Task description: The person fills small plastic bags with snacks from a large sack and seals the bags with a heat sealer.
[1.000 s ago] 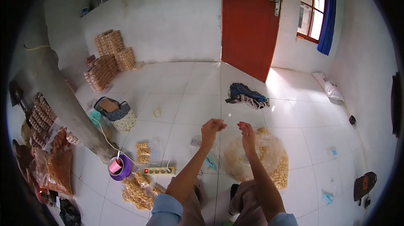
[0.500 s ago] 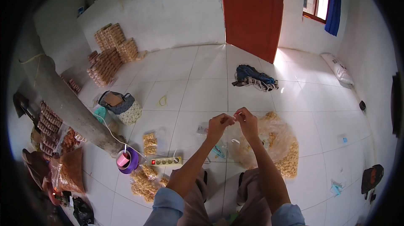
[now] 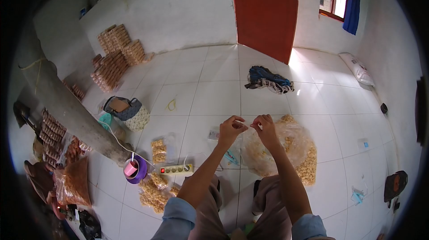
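Note:
Both of my hands are raised in front of me, close together and a small gap apart. My left hand [image 3: 232,129] is closed in a pinch, and so is my right hand [image 3: 264,129]. Whatever lies between the fingertips is too thin or small to make out. Below and behind my right hand spreads a large clear plastic bag [image 3: 257,157] with yellowish snack pieces [image 3: 307,166] in and beside it. A small clear packet [image 3: 213,134] lies on the floor near my left hand. Under my left forearm is a light blue tool-like item [image 3: 231,157].
To the left are filled snack packs [image 3: 158,150], a loose heap of bagged snacks [image 3: 154,195], a power strip [image 3: 176,169] with a cord, and a purple pot [image 3: 139,173] holding a pink cup [image 3: 130,168]. Dark cloth [image 3: 269,80] lies ahead; stacked packs [image 3: 111,61] stand by the wall.
My hands have moved slightly apart, the right one shifting a little to the right, both still pinched. The view has tilted slightly.

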Tool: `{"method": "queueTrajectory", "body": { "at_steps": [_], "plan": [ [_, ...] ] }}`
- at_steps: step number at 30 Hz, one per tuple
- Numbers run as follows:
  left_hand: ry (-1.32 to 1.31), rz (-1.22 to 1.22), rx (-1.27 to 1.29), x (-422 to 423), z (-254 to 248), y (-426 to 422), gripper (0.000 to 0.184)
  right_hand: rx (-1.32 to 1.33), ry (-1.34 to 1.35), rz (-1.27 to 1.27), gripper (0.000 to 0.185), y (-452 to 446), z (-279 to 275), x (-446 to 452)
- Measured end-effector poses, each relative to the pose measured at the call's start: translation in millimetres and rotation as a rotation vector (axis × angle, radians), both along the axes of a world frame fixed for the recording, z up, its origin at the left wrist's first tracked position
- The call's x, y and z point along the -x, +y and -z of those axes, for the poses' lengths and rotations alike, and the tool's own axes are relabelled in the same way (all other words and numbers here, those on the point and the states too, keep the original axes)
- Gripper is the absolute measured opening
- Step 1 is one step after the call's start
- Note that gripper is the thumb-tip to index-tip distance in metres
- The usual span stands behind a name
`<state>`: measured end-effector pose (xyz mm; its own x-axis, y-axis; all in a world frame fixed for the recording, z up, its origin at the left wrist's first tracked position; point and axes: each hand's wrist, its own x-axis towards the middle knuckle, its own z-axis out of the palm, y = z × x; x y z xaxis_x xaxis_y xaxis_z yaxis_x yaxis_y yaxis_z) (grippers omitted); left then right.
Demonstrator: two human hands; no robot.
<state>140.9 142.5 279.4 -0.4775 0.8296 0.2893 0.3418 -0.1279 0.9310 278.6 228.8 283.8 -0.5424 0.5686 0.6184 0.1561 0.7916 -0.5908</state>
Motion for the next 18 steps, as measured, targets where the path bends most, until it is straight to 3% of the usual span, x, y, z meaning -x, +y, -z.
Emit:
{"method": "queueTrajectory", "body": {
  "at_steps": [3, 7, 10, 18],
  "plan": [
    [0.03, -0.005, 0.016, -6, -1, 1, 0.025, -0.127, 0.112, 0.112, 0.012, 0, 0, 2],
    [0.019, -0.028, 0.065, -4, -3, -2, 0.026, -0.014, 0.247, 0.095, 0.011, -7, -17, -1],
    [0.023, -0.043, 0.066, -3, -2, -2, 0.026, 0.06, 0.1, -0.007, 0.014, -9, -18, -5],
    [0.066, 0.015, 0.072, -5, -3, -4, 0.029, -0.14, -0.076, -0.036, 0.012, -5, -1, -3]
  ]
}}
